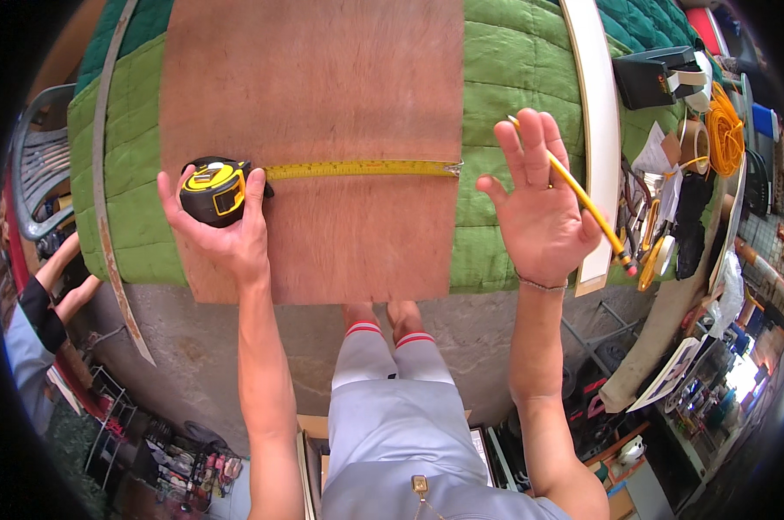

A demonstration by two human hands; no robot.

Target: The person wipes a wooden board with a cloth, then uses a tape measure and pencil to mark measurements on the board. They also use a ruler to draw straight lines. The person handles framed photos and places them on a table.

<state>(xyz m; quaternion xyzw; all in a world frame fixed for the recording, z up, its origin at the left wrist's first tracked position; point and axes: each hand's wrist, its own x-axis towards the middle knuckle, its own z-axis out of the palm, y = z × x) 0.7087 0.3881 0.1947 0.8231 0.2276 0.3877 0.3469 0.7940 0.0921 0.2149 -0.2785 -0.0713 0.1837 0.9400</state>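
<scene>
Landmark: plywood sheet [349, 95]. Tape measure [214, 186] straddles its left edge; left hand [223, 234] pinches the case between thumb and fingers. Yellow blade [357, 170] spans the sheet, end hook at the right edge. Right hand [539, 217] is raised right of the sheet, palm up, 3 fingers near together, little finger spread; pencil [587, 200] slants behind, grip unclear. Risk, judged: no hand on the hook, so a leftward tug could skew the reading.
</scene>
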